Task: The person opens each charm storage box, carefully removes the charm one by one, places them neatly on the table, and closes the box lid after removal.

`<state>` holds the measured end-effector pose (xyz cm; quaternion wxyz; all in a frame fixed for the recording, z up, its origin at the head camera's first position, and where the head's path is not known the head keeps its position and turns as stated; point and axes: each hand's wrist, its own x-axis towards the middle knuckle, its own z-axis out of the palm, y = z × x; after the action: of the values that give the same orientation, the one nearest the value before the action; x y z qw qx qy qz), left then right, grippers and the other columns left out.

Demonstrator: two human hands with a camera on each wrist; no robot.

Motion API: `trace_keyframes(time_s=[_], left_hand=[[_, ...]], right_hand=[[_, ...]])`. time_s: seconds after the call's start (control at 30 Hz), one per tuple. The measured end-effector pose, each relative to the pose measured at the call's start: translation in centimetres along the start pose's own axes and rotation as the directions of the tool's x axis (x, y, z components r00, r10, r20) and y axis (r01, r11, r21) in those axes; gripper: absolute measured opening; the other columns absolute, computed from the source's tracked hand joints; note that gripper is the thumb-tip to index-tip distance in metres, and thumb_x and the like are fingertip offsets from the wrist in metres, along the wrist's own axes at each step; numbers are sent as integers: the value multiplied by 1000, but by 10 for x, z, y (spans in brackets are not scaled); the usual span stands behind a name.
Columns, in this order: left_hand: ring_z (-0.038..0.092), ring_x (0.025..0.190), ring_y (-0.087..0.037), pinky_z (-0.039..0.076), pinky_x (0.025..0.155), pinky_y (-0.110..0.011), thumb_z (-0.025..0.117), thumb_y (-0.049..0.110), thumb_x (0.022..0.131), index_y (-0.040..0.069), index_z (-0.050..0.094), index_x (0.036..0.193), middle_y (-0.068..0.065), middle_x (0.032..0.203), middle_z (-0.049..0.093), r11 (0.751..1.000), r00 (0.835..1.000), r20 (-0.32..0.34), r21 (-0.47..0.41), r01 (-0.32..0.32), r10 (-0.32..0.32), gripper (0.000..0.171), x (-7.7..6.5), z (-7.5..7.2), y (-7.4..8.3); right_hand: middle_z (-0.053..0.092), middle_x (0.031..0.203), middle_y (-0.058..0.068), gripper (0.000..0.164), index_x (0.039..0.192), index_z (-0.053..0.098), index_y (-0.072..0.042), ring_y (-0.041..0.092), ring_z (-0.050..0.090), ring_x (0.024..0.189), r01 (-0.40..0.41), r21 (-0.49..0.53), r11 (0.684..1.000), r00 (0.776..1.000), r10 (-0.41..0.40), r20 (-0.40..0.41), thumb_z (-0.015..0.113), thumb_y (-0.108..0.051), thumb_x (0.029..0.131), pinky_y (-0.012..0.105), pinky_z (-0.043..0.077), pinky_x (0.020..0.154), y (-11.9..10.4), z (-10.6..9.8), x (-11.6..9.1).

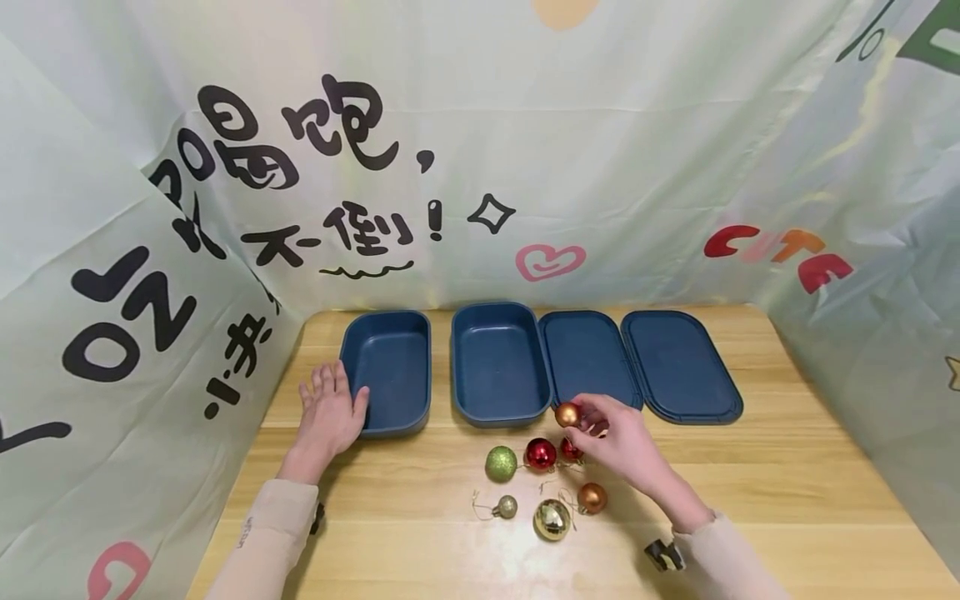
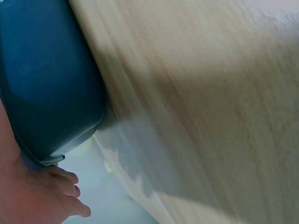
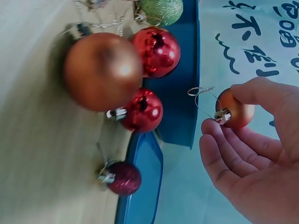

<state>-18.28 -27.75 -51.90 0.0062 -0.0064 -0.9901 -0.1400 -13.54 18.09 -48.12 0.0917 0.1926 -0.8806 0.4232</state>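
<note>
My right hand (image 1: pixel 622 442) pinches a matte copper Christmas ball (image 1: pixel 567 414) between thumb and fingers, above the near edge of a blue lid. In the right wrist view the ball's silver cap and string loop show. My left hand (image 1: pixel 330 417) rests with spread fingers on the left side of the left blue container (image 1: pixel 390 375), its thumb over the rim. Below the right hand lie two shiny red balls (image 1: pixel 540 454), a green glitter ball (image 1: pixel 501 463), another copper ball (image 1: pixel 592 497), a gold ball (image 1: pixel 552 520) and a small glittery one (image 1: pixel 506 507).
A second blue container (image 1: pixel 501 367) stands right of the first. Beside it lie two flat blue lids (image 1: pixel 588 354), the outer lid (image 1: pixel 682 367) farthest right. A dark purple glitter ball (image 3: pixel 124 178) shows in the right wrist view. Printed cloth (image 1: pixel 637 167) walls the wooden table (image 1: pixel 787 483).
</note>
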Motion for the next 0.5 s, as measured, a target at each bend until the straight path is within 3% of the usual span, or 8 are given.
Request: trace_keyframes(time_s=[0.2,0.5], left_hand=[[5,157,-59,3,121,-79,32,41,114,-17,9,161,-44,167,10,1000,1000,-2,-6,0,0,79,-1,-1,0],[6,158,-59,5,122,-79,30,43,114,-17,10,162,-44,167,11,1000,1000,-6,-1,-1,1,79,-1,1,1]], right_hand=[[73,95,6,39,118,72,3,4,66,77,-43,-1,999,999,43,-7,85,1,81,25,60,67,9,-4,-15],[74,92,4,39,117,72,1,2,65,75,-94,-32,995,995,93,-33,87,0,80,28,60,67,17,-15,-40]])
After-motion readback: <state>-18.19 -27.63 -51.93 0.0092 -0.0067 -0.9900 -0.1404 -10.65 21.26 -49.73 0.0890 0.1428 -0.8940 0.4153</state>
